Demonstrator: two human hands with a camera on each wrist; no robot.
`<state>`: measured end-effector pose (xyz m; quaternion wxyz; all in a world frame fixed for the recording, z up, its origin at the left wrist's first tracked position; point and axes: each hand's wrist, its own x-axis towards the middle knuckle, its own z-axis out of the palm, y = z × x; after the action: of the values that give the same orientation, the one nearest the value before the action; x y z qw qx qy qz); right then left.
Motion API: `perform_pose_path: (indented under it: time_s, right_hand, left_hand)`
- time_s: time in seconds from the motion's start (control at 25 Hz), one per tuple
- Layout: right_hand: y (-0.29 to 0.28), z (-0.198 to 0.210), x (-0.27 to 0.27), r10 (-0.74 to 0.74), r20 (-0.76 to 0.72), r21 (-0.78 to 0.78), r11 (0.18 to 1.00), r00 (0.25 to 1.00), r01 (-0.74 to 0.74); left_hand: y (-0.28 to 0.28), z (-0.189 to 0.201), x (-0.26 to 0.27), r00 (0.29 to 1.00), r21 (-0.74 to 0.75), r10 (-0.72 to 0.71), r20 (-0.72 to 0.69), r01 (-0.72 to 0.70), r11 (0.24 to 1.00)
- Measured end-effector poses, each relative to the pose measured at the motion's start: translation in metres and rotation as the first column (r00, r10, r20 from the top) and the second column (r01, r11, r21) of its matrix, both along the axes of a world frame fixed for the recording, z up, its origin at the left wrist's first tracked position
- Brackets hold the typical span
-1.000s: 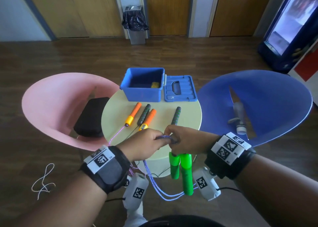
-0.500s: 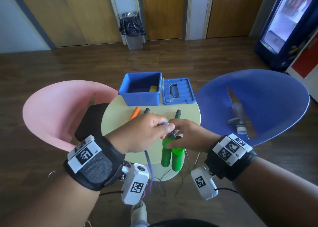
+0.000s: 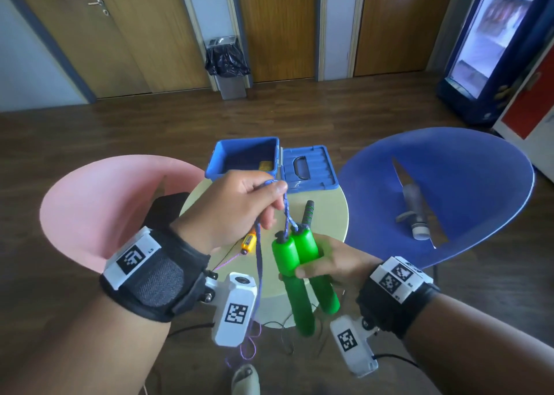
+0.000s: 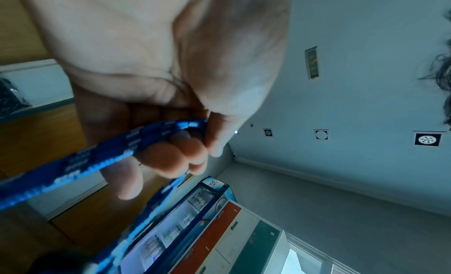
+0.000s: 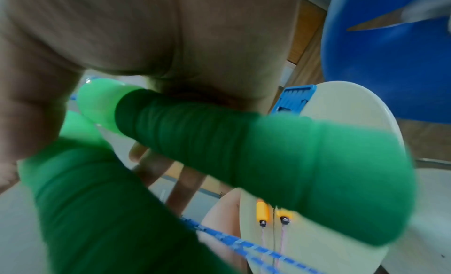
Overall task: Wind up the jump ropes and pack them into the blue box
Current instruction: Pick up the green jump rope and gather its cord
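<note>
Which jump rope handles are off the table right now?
The bright green foam pair, gripped side by side in the right hand; the orange and dark ones lie on the table.

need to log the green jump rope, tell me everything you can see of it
The green jump rope has two bright green handles, foam-like at the lower ends, gripped side by side in the right hand, tilted above the table edge. Its blue braided cord rises from the handle tops to the left hand, which pinches it; the rest hangs down toward the floor.

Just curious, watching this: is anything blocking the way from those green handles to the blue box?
Nothing visible. The blue box stands open, lid beside it. The left hand pinching the blue rope is between it and the green handles.
</note>
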<state>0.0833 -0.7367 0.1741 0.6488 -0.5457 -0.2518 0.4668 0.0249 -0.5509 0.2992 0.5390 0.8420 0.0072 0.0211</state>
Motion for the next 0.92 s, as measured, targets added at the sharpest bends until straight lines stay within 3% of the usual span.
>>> perform_pose_path:
  time_s: [0.16, 0.28, 0.36, 0.44, 0.56, 0.76, 0.92]
  right_hand:
    - [-0.005, 0.004, 0.003, 0.175, -0.215, 0.161, 0.977, 0.961, -0.142]
    - [0.000, 0.009, -0.002, 0.272, -0.223, 0.150, 0.959, 0.936, -0.242]
    - [0.011, 0.011, -0.015, 0.248, -0.153, 0.102, 0.967, 0.956, -0.235]
    - [0.023, 0.013, -0.027, 0.126, -0.052, 0.052, 0.991, 0.991, -0.123]
    - [0.029, 0.017, -0.032, -0.005, -0.055, 0.050, 0.999, 0.998, 0.007]
    - [0.021, 0.029, -0.020, -0.004, 0.024, 0.044, 0.999, 1.000, 0.003]
    - [0.018, 0.034, -0.015, 0.081, -0.002, 0.065, 0.995, 0.997, -0.080]
  left_hand:
    - [0.008, 0.013, -0.002, 0.996, 0.033, 0.058, 0.063, -0.060, 0.998]
    - [0.006, 0.019, -0.004, 0.994, 0.048, 0.055, 0.092, -0.060, 0.997]
    - [0.005, 0.020, -0.002, 0.986, 0.072, 0.082, 0.143, -0.093, 0.993]
    - [0.007, 0.021, 0.000, 0.970, 0.144, 0.129, 0.208, -0.161, 0.976]
    - [0.013, 0.021, 0.002, 0.947, 0.290, 0.133, 0.291, -0.220, 0.931]
    - [0.043, 0.021, 0.004, 0.932, 0.472, 0.182, 0.313, -0.319, 0.822]
    - [0.057, 0.019, 0.002, 0.937, 0.462, 0.223, 0.268, -0.329, 0.823]
